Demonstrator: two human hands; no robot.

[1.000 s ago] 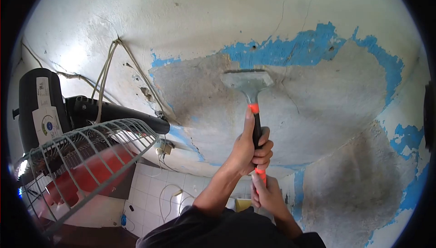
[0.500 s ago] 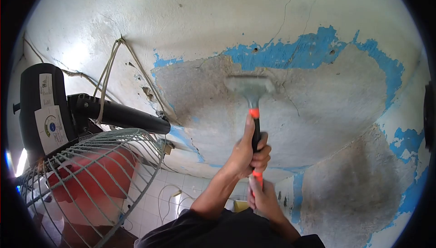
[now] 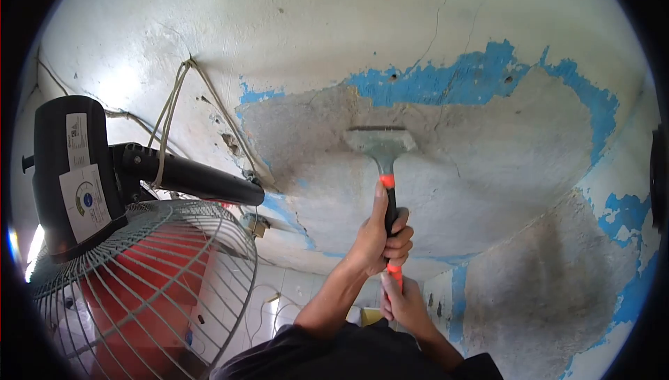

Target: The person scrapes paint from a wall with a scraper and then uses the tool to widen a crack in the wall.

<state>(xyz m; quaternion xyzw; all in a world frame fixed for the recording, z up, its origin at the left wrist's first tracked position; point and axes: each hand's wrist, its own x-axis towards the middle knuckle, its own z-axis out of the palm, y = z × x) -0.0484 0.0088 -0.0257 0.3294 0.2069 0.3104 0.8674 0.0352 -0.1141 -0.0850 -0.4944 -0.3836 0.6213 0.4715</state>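
Observation:
A long-handled wall scraper (image 3: pixel 382 144) with a wide grey head and a black and orange handle has its blade up against the bare grey plaster (image 3: pixel 488 143) of the wall. Wrapped around the black middle of the handle is my left hand (image 3: pixel 380 241), its thumb pointing up along the grip. Lower down, my right hand (image 3: pixel 406 305) grips the orange end of the handle. A band of blue paint (image 3: pixel 439 84) with ragged edges runs above the blade, below the white upper wall (image 3: pixel 334 11).
At the left stands a fan with a black motor housing (image 3: pixel 70 178) and a wire cage (image 3: pixel 153 289), close to my left arm. A red container (image 3: pixel 139 310) shows behind the cage. Cords (image 3: pixel 171 115) hang on the wall. White tiles (image 3: pixel 244 303) cover the floor.
The scraper's head has shifted slightly down the wall and is less blurred. Both hands keep their hold on the handle. The fan's head and cage have turned.

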